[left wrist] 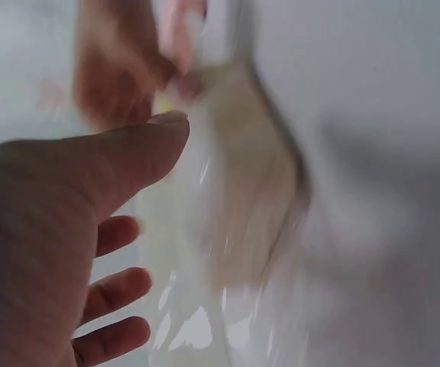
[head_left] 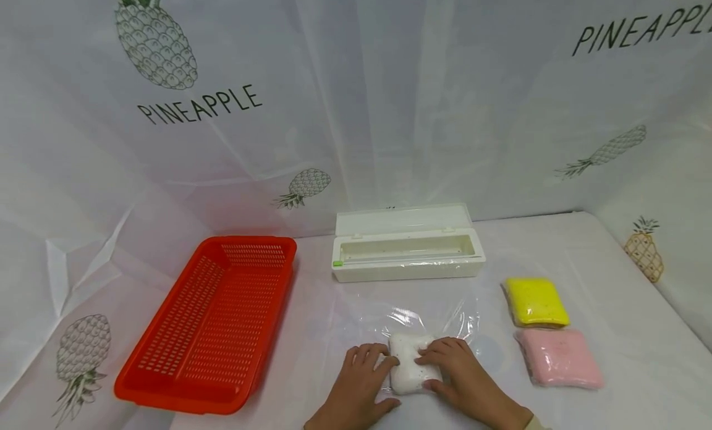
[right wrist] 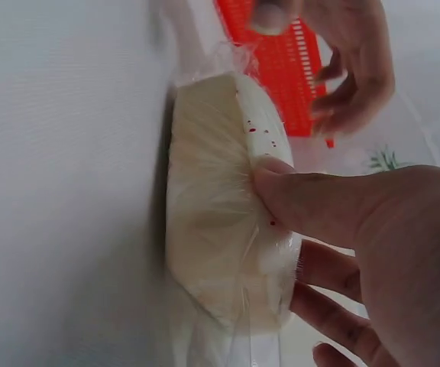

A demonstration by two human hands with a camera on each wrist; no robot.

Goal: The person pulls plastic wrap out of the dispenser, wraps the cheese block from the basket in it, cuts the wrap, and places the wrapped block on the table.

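Note:
A white pillow-shaped block with small red specks lies near the front of the table, with clear plastic film about it. Film covers its pale side in the right wrist view. My right hand rests on the block's right part; its thumb presses the upper edge and its fingertips touch the top. At the block's left edge is my left hand, fingers loosely bent and thumb apart from them. The left wrist view is blurred, so I cannot tell whether the left fingertips touch the film.
Behind the block stands a white film dispenser box, lid raised, with a green slider. A red perforated basket is at left. A film-wrapped yellow block and a pink block lie at right. Pineapple-print cloth hangs around the table.

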